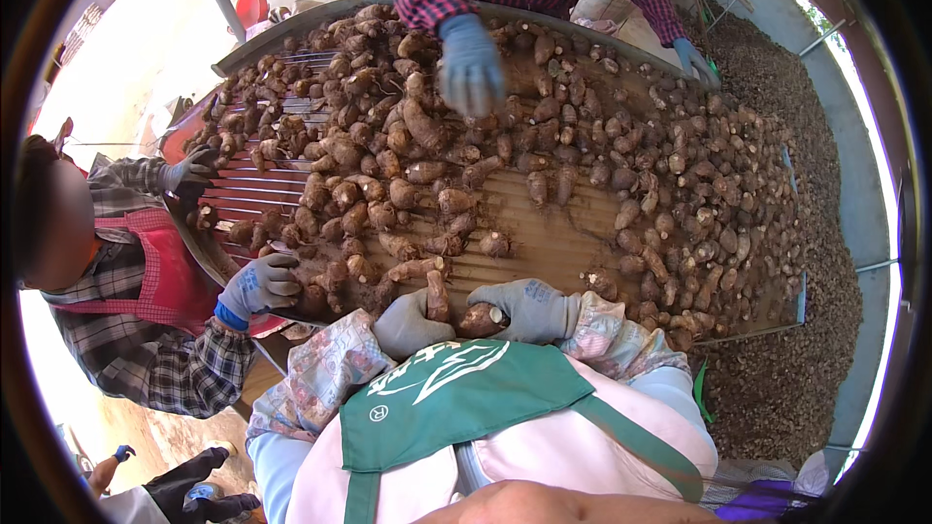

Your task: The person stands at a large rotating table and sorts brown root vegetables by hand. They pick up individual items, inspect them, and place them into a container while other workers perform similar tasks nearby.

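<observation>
My left hand point(412, 326), in a grey work glove, is closed around a long brown taro corm point(437, 297) that stands nearly upright at the near edge of the sorting table. Just right of it, my right hand point(530, 311), gloved alike, grips a thicker taro corm point(480, 320) with a pale cut end towards its fingers. The two corms are close to each other in front of my green apron. Beyond my hands, another elongated corm point(415, 268) lies on the ribbed table surface point(524, 225), among a great many root-covered taro corms.
Across the table, a person in a checked shirt reaches a blue-gloved hand point(472, 65) over the corms. At the left, another person's gloved hand point(262, 285) is at the table's edge. A metal rim point(306, 18) bounds the far side. A large heap point(808, 378) lies beyond the right end.
</observation>
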`<act>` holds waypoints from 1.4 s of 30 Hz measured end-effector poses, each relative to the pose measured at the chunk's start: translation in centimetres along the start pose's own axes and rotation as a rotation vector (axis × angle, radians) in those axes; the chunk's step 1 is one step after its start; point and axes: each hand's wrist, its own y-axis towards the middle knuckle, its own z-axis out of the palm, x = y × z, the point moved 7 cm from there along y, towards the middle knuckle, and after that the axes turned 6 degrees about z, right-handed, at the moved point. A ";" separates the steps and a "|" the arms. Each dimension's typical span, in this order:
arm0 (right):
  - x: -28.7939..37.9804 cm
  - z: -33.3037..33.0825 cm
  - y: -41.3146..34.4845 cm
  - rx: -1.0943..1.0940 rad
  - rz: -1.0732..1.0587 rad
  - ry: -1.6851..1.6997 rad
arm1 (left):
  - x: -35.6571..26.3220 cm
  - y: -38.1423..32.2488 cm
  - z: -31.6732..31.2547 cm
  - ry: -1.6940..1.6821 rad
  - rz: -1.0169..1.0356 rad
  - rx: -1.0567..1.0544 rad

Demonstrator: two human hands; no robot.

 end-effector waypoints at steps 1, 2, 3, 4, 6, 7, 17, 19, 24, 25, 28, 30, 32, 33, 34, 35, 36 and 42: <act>0.5 -1.3 -0.3 -0.048 -0.039 0.018 | -1.8 0.6 -0.3 -0.246 0.185 -0.002; -0.1 -2.1 0.1 -0.200 -0.037 0.042 | -2.4 0.2 -1.9 -0.083 0.209 -0.144; 0.0 -3.7 -0.3 -0.428 -0.008 -0.023 | -5.0 -0.7 -3.5 0.079 0.236 -0.287; 0.4 -4.9 -0.9 -0.656 0.020 -0.089 | -5.4 -1.1 -3.4 -0.078 0.353 -0.337; 2.4 -6.2 -1.8 -0.981 -0.004 -0.240 | -3.4 0.1 -3.2 -0.175 0.572 -0.514; 4.6 -6.3 -1.4 -0.907 -0.051 -0.257 | -4.3 -0.5 -2.4 -0.342 0.577 -0.479; 8.8 -2.5 1.9 -0.732 -0.409 -0.116 | -0.2 -0.1 -0.3 -0.894 0.638 -0.112; 9.0 -2.0 2.7 -0.748 -0.455 -0.129 | -1.9 -1.9 -1.8 -0.833 0.653 -0.079; 8.5 0.6 4.0 0.068 -0.540 0.082 | 1.4 -3.4 0.6 -0.861 0.407 0.202; 8.1 1.2 4.1 0.252 -0.522 0.326 | 1.1 -4.1 1.1 -0.897 0.365 0.244; 8.6 -1.1 5.2 -0.243 -0.494 0.297 | 0.1 -4.3 -0.4 -1.171 0.402 0.022; 12.2 -2.7 4.7 -0.829 -0.576 -0.009 | -0.3 -4.6 -1.3 -1.561 0.487 -0.138; 16.2 -0.8 5.2 -0.710 -0.680 -0.190 | 2.1 -3.6 -1.7 -1.786 0.566 -0.074; 17.7 0.8 5.3 -0.599 -0.793 -0.215 | 2.7 -3.8 -2.3 -1.803 0.690 0.026; 17.6 2.3 5.0 -0.548 -0.895 -0.219 | 3.5 -4.5 -2.7 -1.807 0.804 0.128; 17.2 2.9 5.5 -0.410 -0.887 -0.150 | 4.4 -5.4 -2.6 -1.800 0.920 0.229; 17.2 2.7 5.9 -0.285 -0.865 -0.088 | 5.6 -5.8 -2.7 -1.874 0.925 0.109; 3.5 0.1 5.0 -0.739 -0.474 -0.241 | 19.3 -17.3 -5.1 -1.869 1.098 -0.636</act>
